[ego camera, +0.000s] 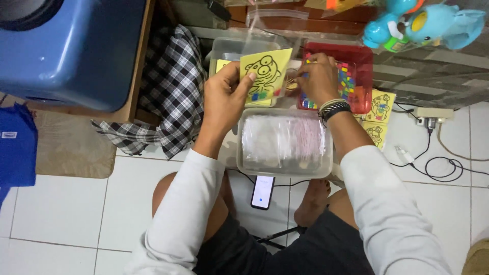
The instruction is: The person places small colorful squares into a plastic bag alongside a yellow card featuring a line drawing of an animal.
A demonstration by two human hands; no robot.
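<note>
Head view: left hand [226, 94] pinches a yellow cartoon card [265, 71]; right hand [317, 76] fingers close inside the red tray [364, 56].

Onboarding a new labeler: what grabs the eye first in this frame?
First, the yellow card with a black cartoon outline, held up at centre top by the left hand. Just right of it, the right hand reaches over a red tray of small coloured pieces. Below the hands sits a clear plastic tub of stacked clear bags, and a big blue plastic container fills the upper left.
</note>
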